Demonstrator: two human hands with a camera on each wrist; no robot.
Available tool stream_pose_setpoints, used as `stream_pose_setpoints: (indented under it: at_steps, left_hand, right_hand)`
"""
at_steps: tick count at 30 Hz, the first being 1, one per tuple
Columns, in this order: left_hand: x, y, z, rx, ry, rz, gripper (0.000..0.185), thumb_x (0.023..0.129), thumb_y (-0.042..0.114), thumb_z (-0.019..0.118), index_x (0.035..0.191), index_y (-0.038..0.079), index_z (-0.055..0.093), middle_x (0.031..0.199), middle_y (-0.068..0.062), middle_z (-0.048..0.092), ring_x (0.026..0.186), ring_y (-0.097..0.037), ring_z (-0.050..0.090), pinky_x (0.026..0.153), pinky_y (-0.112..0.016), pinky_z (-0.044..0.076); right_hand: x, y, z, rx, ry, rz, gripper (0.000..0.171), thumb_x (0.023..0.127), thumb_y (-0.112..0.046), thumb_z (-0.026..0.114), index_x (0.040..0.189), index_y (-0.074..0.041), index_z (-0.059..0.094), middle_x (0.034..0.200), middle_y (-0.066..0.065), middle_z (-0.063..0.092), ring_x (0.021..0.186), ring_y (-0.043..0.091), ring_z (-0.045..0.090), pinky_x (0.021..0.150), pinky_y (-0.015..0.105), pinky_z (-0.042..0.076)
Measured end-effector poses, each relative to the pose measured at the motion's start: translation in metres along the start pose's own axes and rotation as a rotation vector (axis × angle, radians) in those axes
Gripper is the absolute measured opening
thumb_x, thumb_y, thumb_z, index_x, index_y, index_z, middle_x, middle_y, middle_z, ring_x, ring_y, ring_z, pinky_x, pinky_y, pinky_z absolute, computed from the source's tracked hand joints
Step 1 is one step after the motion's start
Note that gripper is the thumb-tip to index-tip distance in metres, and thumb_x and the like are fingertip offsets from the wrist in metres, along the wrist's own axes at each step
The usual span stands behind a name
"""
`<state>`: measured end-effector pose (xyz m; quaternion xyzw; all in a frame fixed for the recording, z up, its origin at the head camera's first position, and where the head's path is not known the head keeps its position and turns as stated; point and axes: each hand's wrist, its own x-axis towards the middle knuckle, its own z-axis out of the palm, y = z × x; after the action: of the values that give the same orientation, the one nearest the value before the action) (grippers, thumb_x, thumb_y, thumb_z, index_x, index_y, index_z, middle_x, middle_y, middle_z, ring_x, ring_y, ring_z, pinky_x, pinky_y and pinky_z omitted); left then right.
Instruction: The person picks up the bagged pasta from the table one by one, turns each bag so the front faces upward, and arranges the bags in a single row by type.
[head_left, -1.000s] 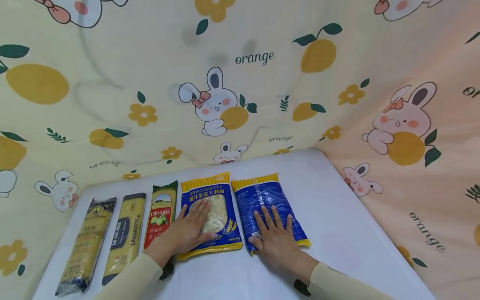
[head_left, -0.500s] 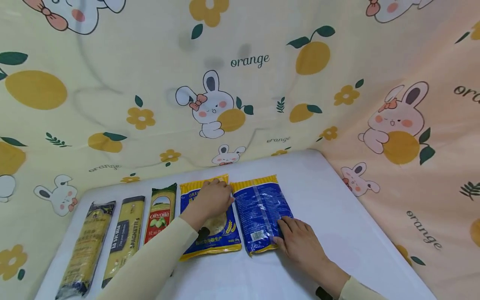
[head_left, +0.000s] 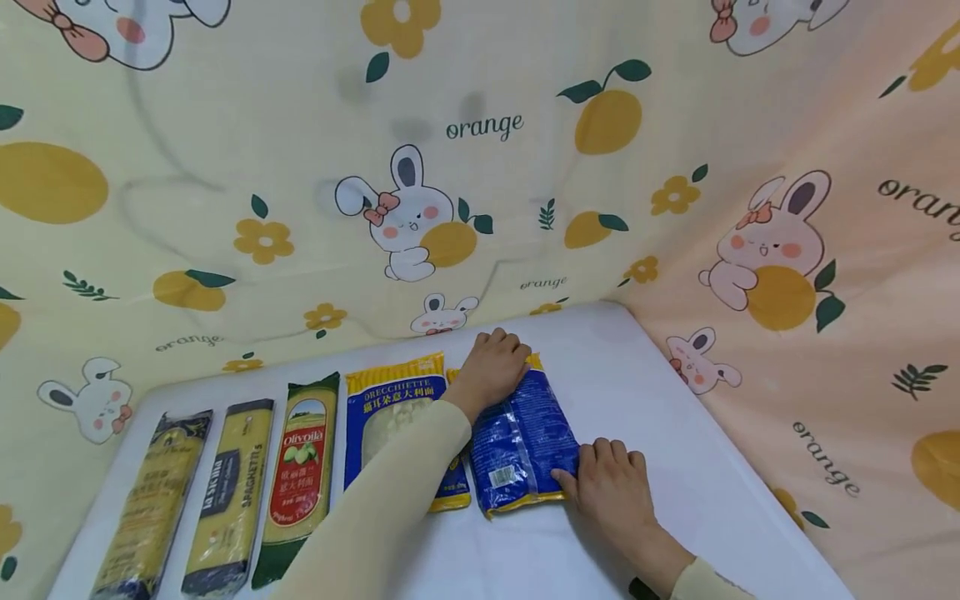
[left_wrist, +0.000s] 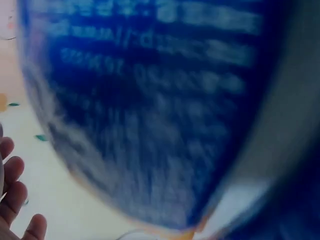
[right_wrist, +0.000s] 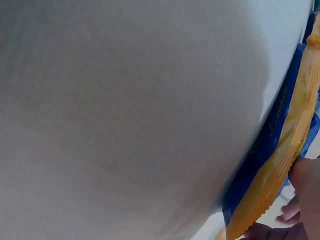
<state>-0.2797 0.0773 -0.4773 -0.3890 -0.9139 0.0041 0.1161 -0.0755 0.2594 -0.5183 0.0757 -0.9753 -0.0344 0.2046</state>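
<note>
Table (head_left: 675, 467): five pasta packets are laid in a row.
Blue bag (head_left: 521, 446): lies at the row's 3 o'clock end.
Left hand (head_left: 491, 367): fingers are curled over the bag's 12 o'clock edge.
Right hand (head_left: 611, 483): the 5 o'clock corner is pinched.

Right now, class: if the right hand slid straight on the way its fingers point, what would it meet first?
The right hand already touches the near right corner of the blue pasta bag. Going on, it would push into that bag; beyond lies the left hand, probably.
</note>
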Motion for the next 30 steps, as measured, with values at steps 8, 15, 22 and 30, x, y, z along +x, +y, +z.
stream_pose_setpoints:
  at_steps: [8, 15, 22, 30]
  left_hand:
    - [0.011, 0.009, 0.026, 0.075, -0.074, -0.013, 0.04, 0.113, 0.045, 0.045, 0.128, 0.017, 0.068, 0.128, -0.001, 0.066, 0.119, -0.023, 0.056, 0.101, -0.046, 0.047]
    - [0.015, 0.017, 0.026, 0.037, -0.24, -0.073, 0.062, 0.113, 0.057, 0.03, 0.144, 0.013, 0.059, 0.141, -0.006, 0.059, 0.129, -0.027, 0.048, 0.111, -0.05, 0.041]
    - [0.017, 0.02, 0.023, 0.04, -0.251, -0.092, 0.061, 0.113, 0.055, 0.03, 0.141, 0.01, 0.061, 0.136, -0.008, 0.06, 0.124, -0.027, 0.048, 0.109, -0.049, 0.041]
    - [0.02, 0.021, 0.021, 0.024, -0.264, -0.068, 0.056, 0.115, 0.049, 0.03, 0.138, 0.008, 0.061, 0.133, -0.009, 0.059, 0.124, -0.028, 0.048, 0.106, -0.049, 0.042]
  right_hand:
    - [-0.007, -0.005, 0.002, -0.037, -0.024, 0.035, 0.059, 0.09, -0.059, 0.076, 0.075, -0.007, 0.052, 0.07, 0.006, 0.043, 0.07, 0.028, 0.047, 0.063, 0.044, 0.037]
    - [-0.007, -0.004, 0.0, -0.051, -0.085, 0.042, 0.055, 0.092, -0.053, 0.076, 0.075, -0.006, 0.053, 0.07, 0.005, 0.041, 0.071, 0.027, 0.047, 0.064, 0.043, 0.039]
    - [-0.004, 0.0, 0.002, -0.06, -0.076, 0.027, 0.054, 0.093, -0.052, 0.075, 0.074, -0.007, 0.052, 0.069, 0.003, 0.039, 0.07, 0.026, 0.045, 0.063, 0.041, 0.037]
    - [-0.001, 0.002, 0.003, -0.045, -0.053, 0.021, 0.052, 0.094, -0.05, 0.074, 0.074, -0.008, 0.051, 0.07, 0.003, 0.039, 0.07, 0.025, 0.044, 0.062, 0.041, 0.036]
